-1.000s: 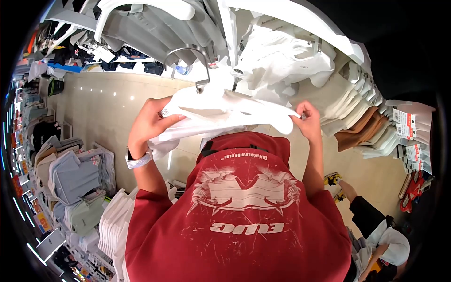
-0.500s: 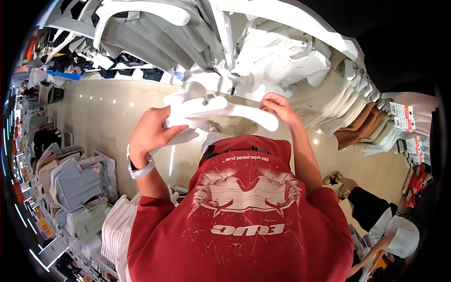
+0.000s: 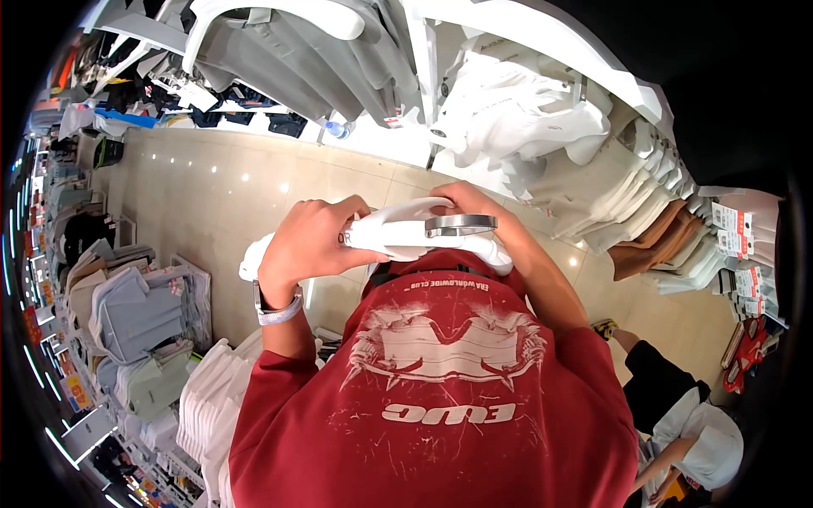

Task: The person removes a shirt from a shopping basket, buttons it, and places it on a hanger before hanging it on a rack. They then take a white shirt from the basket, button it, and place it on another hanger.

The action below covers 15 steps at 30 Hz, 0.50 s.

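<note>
My left hand [image 3: 315, 241], with a band on its wrist, is closed around a white garment [image 3: 257, 256] bunched on a white hanger [image 3: 402, 230]. Dark letters, partly covered, show beside its fingers. The hanger's flat metal hook [image 3: 461, 223] points right, towards my body's right side. My right hand [image 3: 464, 200] is curled over the far right part of the same hanger, its fingertips partly hidden behind the white plastic. Both hands are in front of my red shirt [image 3: 440, 356].
Grey garments [image 3: 313, 68] and white shirts [image 3: 525, 110] hang on the rack ahead. More clothes [image 3: 644, 212] hang at right. Folded or hung stacks [image 3: 140, 322] stand at left, white shirts [image 3: 207, 406] near my left elbow. Another person [image 3: 665, 389] is at lower right.
My right hand has moved left and onto the hanger. The hanger has turned, its hook swinging from pointing away to pointing right, and has come closer to my body with my left hand.
</note>
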{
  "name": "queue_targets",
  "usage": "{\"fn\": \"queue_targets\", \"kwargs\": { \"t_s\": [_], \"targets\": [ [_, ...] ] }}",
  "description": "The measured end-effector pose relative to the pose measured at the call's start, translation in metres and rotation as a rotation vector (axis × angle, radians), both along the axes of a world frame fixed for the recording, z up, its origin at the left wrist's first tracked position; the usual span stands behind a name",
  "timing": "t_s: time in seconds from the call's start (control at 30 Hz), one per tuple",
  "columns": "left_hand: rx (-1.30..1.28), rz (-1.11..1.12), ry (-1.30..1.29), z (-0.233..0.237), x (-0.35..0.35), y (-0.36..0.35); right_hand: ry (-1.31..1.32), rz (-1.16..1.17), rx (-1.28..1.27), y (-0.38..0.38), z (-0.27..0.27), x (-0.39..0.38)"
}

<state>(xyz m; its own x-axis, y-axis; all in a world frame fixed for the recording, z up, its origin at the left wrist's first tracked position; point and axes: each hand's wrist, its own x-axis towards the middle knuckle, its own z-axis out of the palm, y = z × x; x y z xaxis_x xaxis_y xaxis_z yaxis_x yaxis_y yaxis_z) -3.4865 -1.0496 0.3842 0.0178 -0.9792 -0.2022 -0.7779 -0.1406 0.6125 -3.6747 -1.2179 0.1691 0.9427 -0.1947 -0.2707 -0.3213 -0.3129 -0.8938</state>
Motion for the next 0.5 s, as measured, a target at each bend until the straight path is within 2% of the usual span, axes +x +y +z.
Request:
{"fn": "queue_targets", "kwargs": {
  "t_s": [0.03, 0.1, 0.13, 0.2, 0.33, 0.4, 0.5],
  "targets": [
    [-0.001, 0.007, 0.0, -0.001, 0.001, 0.001, 0.0, 0.007, -0.001, -0.002, -0.002, -0.005],
    [-0.055, 0.022, 0.043, -0.004, 0.005, 0.005, -0.136, -0.164, 0.097, -0.007, -0.005, -0.02],
    [-0.054, 0.026, 0.046, -0.006, 0.008, 0.007, -0.133, -0.16, 0.098, -0.011, -0.001, -0.027],
    [-0.078, 0.05, 0.068, -0.008, 0.016, 0.013, -0.118, -0.182, -0.179, -0.022, 0.013, -0.041],
    [-0.051, 0.121, 0.117, -0.012, 0.029, 0.017, -0.149, -0.244, -0.147, -0.031, 0.026, -0.067],
    [-0.046, 0.143, 0.134, -0.015, 0.031, 0.017, -0.238, -0.259, -0.228, -0.032, 0.035, -0.076],
    [-0.073, 0.167, 0.077, -0.021, 0.037, 0.016, -0.202, -0.313, -0.224, -0.031, 0.049, -0.089]
  ]
}}
